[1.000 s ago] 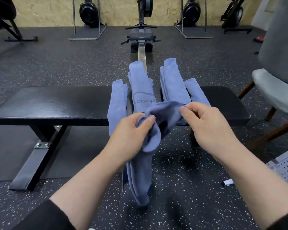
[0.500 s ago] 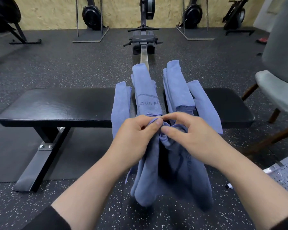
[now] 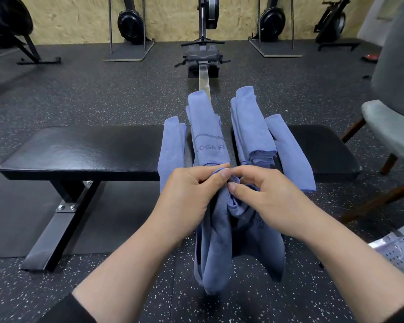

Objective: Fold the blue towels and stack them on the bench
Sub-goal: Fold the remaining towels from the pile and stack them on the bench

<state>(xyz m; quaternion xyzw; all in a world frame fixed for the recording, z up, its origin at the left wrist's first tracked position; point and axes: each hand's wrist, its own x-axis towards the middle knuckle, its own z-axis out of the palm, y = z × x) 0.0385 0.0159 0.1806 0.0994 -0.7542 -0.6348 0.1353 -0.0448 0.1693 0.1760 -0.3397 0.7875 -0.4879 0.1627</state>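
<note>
A blue towel (image 3: 219, 248) hangs in front of the black bench (image 3: 84, 150), its lower end near the floor. My left hand (image 3: 187, 197) grips its top edge, thumb and forefinger pinching the cloth. My right hand (image 3: 266, 197) pinches the same edge right beside it, the fingertips of both hands almost touching. Several more blue towels lie draped across the bench behind my hands; one (image 3: 208, 136) shows the print "YOGA FIT", another (image 3: 250, 127) lies to its right.
A grey chair (image 3: 392, 127) with wooden legs stands at the right of the bench. A rowing machine (image 3: 204, 54) runs away behind the bench, with more gym machines along the far wall. A perforated white surface (image 3: 401, 250) sits at the lower right.
My right hand moved left, bringing its corner of the towel over to my left hand. The towel, spread between the hands a second ago, now hangs doubled below them.
</note>
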